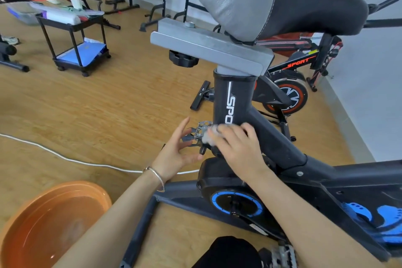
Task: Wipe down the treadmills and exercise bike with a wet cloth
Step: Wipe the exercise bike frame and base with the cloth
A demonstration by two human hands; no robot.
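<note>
A black and blue exercise bike [280, 143] fills the right half of the view, its grey and black saddle [272, 0] at the top. My right hand [237, 148] presses a white wet cloth [212, 134] against the lower end of the black seat post tube [232, 102], just below the white lettering. My left hand [176, 150] hovers beside it with fingers spread, holding nothing, close to a metal pedal [201, 128]. Most of the cloth is hidden under my right hand.
An orange basin [43, 224] with water stands on the wooden floor at the lower left. A white cable [65, 159] runs across the floor. A black cart [74, 32] with supplies stands at the upper left. A second bike [291, 85], black and red, is behind by the wall.
</note>
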